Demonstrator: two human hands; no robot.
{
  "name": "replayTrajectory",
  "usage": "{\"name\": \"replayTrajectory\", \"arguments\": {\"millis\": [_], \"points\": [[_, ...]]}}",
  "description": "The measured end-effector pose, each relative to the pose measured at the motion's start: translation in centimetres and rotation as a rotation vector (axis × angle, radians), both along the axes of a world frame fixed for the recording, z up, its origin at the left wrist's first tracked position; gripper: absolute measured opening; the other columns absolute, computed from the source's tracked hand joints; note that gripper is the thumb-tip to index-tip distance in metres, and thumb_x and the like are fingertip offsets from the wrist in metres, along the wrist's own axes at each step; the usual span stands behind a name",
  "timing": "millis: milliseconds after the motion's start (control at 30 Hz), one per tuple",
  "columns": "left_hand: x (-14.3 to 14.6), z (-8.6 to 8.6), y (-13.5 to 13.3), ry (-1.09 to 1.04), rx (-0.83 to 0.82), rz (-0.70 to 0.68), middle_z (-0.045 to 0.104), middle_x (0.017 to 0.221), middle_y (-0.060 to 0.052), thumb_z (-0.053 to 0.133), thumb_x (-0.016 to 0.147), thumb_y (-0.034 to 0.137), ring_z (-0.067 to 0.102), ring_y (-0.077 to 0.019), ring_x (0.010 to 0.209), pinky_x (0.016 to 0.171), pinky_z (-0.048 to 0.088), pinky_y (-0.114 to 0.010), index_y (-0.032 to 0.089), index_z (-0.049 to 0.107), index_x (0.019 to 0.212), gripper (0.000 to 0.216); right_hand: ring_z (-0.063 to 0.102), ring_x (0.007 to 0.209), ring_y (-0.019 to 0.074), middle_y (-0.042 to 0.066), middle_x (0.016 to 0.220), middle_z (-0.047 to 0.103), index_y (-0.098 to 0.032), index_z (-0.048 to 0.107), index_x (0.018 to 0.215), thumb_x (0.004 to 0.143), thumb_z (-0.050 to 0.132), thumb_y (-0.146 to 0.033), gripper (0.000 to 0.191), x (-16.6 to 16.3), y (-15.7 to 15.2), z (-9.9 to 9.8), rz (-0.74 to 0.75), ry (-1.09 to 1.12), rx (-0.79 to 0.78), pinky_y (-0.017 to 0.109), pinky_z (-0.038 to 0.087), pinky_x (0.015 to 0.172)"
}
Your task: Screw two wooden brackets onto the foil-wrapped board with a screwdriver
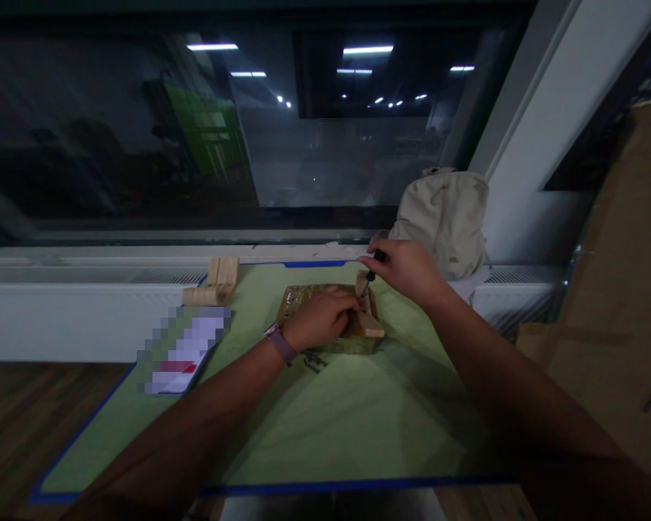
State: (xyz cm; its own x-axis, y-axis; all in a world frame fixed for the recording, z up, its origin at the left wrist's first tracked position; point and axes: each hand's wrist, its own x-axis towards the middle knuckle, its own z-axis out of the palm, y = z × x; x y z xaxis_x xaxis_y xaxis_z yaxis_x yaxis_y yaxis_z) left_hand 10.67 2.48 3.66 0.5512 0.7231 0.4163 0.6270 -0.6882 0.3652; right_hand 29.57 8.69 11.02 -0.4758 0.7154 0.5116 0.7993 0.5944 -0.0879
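My right hand [406, 269] is closed round a small dark-handled screwdriver [369, 276], its tip pointing down at a pale wooden piece [369, 318]. That piece lies on a brown-green block [304, 300] at the middle of the green mat [330, 420]. My left hand [321, 318] rests curled on the block, its fingers pressed against the wooden piece. A pink watch band is on my left wrist. Several small dark screws [313, 360] lie on the mat just in front of the block.
A slotted wooden part [215, 284] sits at the mat's far left corner. A blurred-out paper [183, 351] lies at the left edge. A beige bag [445, 217] leans against the window sill, and cardboard [623, 289] stands at the right.
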Motion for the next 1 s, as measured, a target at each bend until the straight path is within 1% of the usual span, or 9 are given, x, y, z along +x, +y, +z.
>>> {"name": "replayTrajectory", "arguments": {"millis": [67, 167, 300, 400, 500, 600, 700, 833, 1000], "points": [[0.0, 0.0, 0.0, 0.003, 0.001, -0.004, 0.071, 0.109, -0.006, 0.044, 0.078, 0.002, 0.059, -0.0221, 0.11, 0.101, 0.047, -0.039, 0.018, 0.067, 0.1, 0.037, 0.065, 0.073, 0.0258, 0.012, 0.08, 0.073, -0.017, 0.072, 0.095, 0.097, 0.052, -0.045, 0.035, 0.0, -0.3, 0.3, -0.02, -0.027, -0.029, 0.033, 0.037, 0.062], [0.0, -0.1, 0.1, -0.005, 0.012, -0.02, 0.071, 0.11, -0.008, 0.044, 0.077, 0.001, 0.058, -0.0227, 0.111, 0.103, 0.046, -0.039, 0.017, 0.067, 0.101, 0.037, 0.066, 0.078, 0.0253, 0.013, 0.087, 0.073, -0.015, 0.068, 0.102, 0.099, 0.045, -0.035, 0.031, 0.5, -0.4, 0.6, 0.078, -0.044, -0.138, 0.033, 0.042, 0.066], [-0.1, -0.1, 0.2, -0.009, 0.016, -0.027, 0.07, 0.108, -0.007, 0.043, 0.077, 0.001, 0.058, -0.022, 0.11, 0.103, 0.046, -0.039, 0.018, 0.067, 0.101, 0.037, 0.065, 0.099, 0.0254, 0.014, 0.11, 0.07, -0.016, 0.062, 0.113, 0.093, 0.048, -0.02, 0.025, 1.4, 0.2, 0.7, 0.271, 0.038, -0.201, 0.034, 0.047, 0.081], [-0.1, -0.1, 0.2, -0.013, 0.008, -0.028, 0.07, 0.109, -0.007, 0.044, 0.078, 0.001, 0.058, -0.0221, 0.112, 0.102, 0.046, -0.039, 0.018, 0.067, 0.102, 0.037, 0.065, 0.093, 0.0228, 0.01, 0.108, 0.07, -0.019, 0.06, 0.111, 0.089, 0.053, -0.02, 0.023, 1.5, 0.8, 0.4, 0.368, 0.15, -0.193, 0.032, 0.047, 0.078], [-0.1, -0.1, 0.2, -0.018, 0.004, -0.029, 0.07, 0.11, -0.007, 0.044, 0.08, 0.002, 0.057, -0.0225, 0.112, 0.102, 0.046, -0.039, 0.018, 0.067, 0.101, 0.035, 0.06, 0.069, 0.0188, 0.003, 0.084, 0.068, -0.019, 0.058, 0.107, 0.085, 0.064, -0.028, 0.025, 1.2, 0.9, 0.2, 0.3, 0.233, -0.183, 0.028, 0.042, 0.063], [-0.1, -0.1, 0.2, -0.016, 0.0, -0.031, 0.07, 0.108, -0.007, 0.044, 0.08, 0.003, 0.057, -0.0225, 0.111, 0.101, 0.046, -0.039, 0.017, 0.067, 0.1, 0.033, 0.056, 0.061, 0.0176, 0.0, 0.07, 0.063, -0.02, 0.059, 0.097, 0.083, 0.069, -0.033, 0.022, 0.8, 0.7, 0.0, 0.194, 0.226, -0.121, 0.027, 0.036, 0.058], [-0.1, -0.2, 0.2, -0.012, 0.004, -0.027, 0.07, 0.109, -0.007, 0.044, 0.079, 0.002, 0.058, -0.0227, 0.11, 0.1, 0.047, -0.039, 0.017, 0.067, 0.1, 0.034, 0.057, 0.061, 0.0185, 0.001, 0.069, 0.063, -0.02, 0.059, 0.094, 0.085, 0.067, -0.034, 0.018, 0.6, 0.5, -0.1, 0.16, 0.225, -0.078, 0.027, 0.034, 0.058], [0.0, -0.2, 0.2, -0.014, -0.004, -0.019, 0.071, 0.11, -0.007, 0.044, 0.078, 0.002, 0.058, -0.0227, 0.11, 0.1, 0.047, -0.039, 0.017, 0.067, 0.102, 0.036, 0.058, 0.063, 0.0192, 0.005, 0.075, 0.065, -0.018, 0.06, 0.095, 0.088, 0.057, -0.024, 0.01, 0.8, 0.7, 0.0, 0.234, 0.242, -0.08, 0.029, 0.037, 0.059], [0.0, -0.1, 0.2, -0.014, -0.003, -0.015, 0.071, 0.109, -0.007, 0.044, 0.076, 0.002, 0.059, -0.0224, 0.109, 0.101, 0.047, -0.04, 0.018, 0.067, 0.1, 0.037, 0.059, 0.065, 0.0182, 0.004, 0.083, 0.066, -0.02, 0.06, 0.099, 0.084, 0.057, -0.018, 0.015, 0.9, 1.3, -0.2, 0.32, 0.329, -0.132, 0.029, 0.042, 0.061]]}}
